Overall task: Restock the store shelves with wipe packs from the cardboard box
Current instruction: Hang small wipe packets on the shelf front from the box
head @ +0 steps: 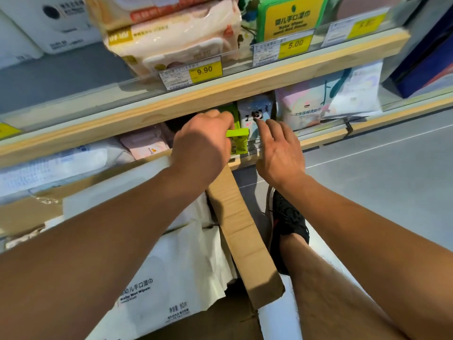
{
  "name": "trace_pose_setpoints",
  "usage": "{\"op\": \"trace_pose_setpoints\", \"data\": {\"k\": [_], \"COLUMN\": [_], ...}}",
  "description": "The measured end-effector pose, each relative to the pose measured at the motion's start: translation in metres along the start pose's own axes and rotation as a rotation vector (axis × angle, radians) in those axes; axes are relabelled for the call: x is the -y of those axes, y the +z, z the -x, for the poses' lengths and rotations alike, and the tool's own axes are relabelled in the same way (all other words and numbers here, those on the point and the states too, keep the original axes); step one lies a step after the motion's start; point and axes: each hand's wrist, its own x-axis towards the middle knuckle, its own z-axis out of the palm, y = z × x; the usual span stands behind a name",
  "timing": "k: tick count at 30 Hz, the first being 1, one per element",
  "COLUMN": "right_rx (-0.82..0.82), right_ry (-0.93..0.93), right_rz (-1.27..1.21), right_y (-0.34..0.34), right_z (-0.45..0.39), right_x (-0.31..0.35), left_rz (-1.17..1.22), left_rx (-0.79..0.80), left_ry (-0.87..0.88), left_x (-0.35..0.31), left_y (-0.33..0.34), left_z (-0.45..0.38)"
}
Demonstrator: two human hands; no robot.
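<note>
My left hand (201, 141) grips a small green wipe pack (239, 141) at the front of the lower shelf (318, 141), under the wooden edge of the upper shelf (171, 104). Just right of it stands a pale blue panda wipe pack (257, 111); my right hand (277, 148) reaches to it with straight fingers, the index fingertip touching its front. Below my arms the open cardboard box (245, 229) holds large white wipe packs (176, 278).
The upper shelf carries pink-white wipe packs (171, 38), a green pack (291, 15) and yellow price tags (206, 69). Pastel packs (306, 106) fill the lower shelf to the right, white and pink ones (144, 146) to the left. My black shoe (286, 217) stands on grey floor (392, 180).
</note>
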Motion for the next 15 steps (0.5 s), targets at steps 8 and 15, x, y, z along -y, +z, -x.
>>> {"op": "trace_pose_setpoints", "data": {"k": [8,15], "right_rx": [0.043,0.031], "right_ry": [0.011,0.011], "right_rz": [-0.002,-0.064], "right_y": [0.009,0.014], "right_z": [0.023,0.021], "right_x": [-0.017,-0.013], "left_rz": [-0.04,-0.047], "left_rx": [0.041,0.023], "left_ry": [-0.327,-0.385], "left_x": [-0.008,-0.001], "left_y": [0.035,0.057], "left_z": [-0.019,-0.032]}}
